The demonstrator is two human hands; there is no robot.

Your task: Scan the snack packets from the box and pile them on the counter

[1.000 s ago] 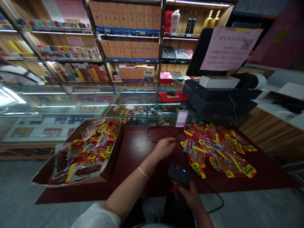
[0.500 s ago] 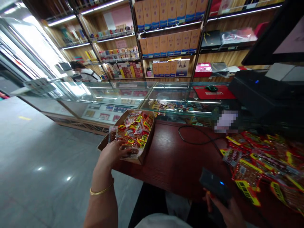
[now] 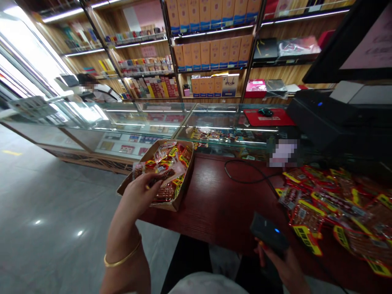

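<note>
My left hand [image 3: 141,192] is over the cardboard box [image 3: 185,184] and pinches one end of a snack packet [image 3: 173,173], clear at its free end with brown food inside. Below it, the box holds several red and yellow snack packets [image 3: 167,192]. Down at the right, my right hand [image 3: 280,261] is wrapped round a black barcode scanner [image 3: 266,232] with a blue light on top. The scanner lies low over the table's front edge, and part of its handle is hidden by my fingers.
A heap of snack packets [image 3: 333,212] spreads over the right of the dark red table [image 3: 214,204]. A black cable [image 3: 229,177] curls behind. Glass display counters [image 3: 147,118] and a monitor [image 3: 337,49] stand beyond. Another person [image 3: 104,92] is behind the counter at the far left.
My left hand has lifted a snack packet up from the box contents, its clear end now pointing right. My right hand keeps hold of the scanner. The whole view has shifted slightly.
</note>
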